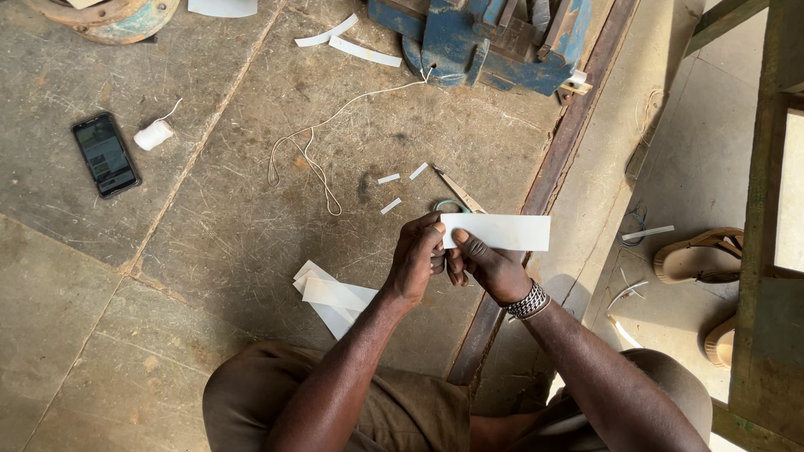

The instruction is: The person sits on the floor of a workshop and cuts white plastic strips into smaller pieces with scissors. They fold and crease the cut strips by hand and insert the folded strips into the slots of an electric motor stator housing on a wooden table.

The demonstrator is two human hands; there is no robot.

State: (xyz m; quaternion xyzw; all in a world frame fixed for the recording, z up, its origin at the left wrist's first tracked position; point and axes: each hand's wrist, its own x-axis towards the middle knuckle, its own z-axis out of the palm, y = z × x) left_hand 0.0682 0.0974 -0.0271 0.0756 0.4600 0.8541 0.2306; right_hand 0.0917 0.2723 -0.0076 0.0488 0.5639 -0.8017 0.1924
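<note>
Both hands meet over the concrete floor (pixel 251 251), the left hand (pixel 416 259) and right hand (pixel 490 266) each pinching the white paper strip (pixel 502 232) near scissors (pixel 456 197).

Soft, even daylight, faint shadows, sharp focus throughout.

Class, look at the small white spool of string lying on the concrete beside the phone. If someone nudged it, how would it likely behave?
The spool of string looks round and lies on its side, so it would probably roll. It seems small and likely light, so a slight push should shift it. A loose tail sticks out, so it may unwind, perhaps toward the phone.
</note>
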